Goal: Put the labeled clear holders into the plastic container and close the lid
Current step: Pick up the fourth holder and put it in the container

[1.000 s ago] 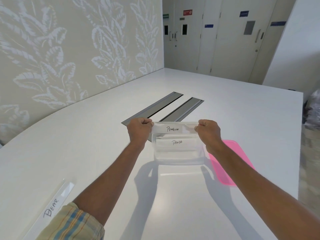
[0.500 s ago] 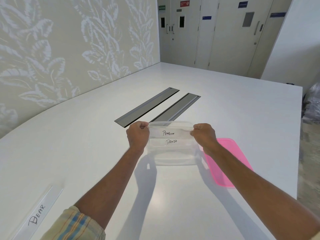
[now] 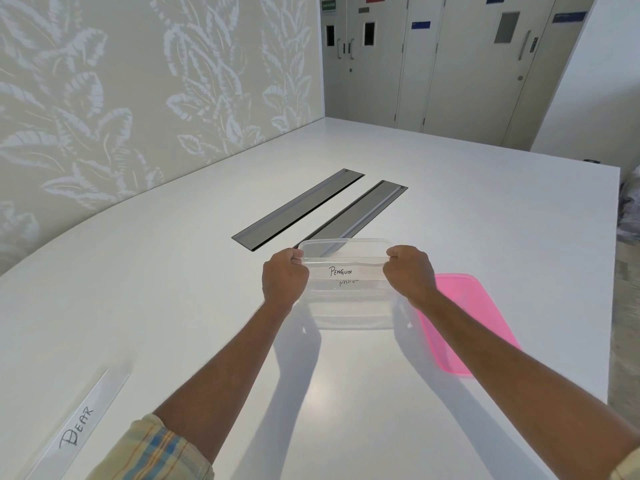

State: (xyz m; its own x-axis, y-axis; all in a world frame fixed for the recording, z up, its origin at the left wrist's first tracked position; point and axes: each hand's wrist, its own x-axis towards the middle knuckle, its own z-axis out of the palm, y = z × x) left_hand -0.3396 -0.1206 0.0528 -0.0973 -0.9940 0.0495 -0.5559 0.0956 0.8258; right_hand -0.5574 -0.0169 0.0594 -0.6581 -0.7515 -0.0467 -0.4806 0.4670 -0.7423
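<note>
A clear plastic container (image 3: 349, 315) stands open on the white table in front of me. A clear holder labeled PENGUIN (image 3: 341, 271) is low inside it, held at its ends by my left hand (image 3: 284, 277) and my right hand (image 3: 408, 275). Under it a second holder labeled PANDA (image 3: 348, 282) lies in the container, its label mostly covered. The pink lid (image 3: 471, 320) lies flat on the table to the right of the container, partly under my right forearm. A third holder labeled DEAR (image 3: 78, 427) lies at the near left.
Two grey cable slots (image 3: 298, 209) are set into the table (image 3: 173, 289) just beyond the container. A patterned wall runs along the left side. The table's right edge is close past the pink lid. Doors stand at the far end of the room.
Both hands have lowered the PENGUIN holder into the container, so that it now covers most of the PANDA label.
</note>
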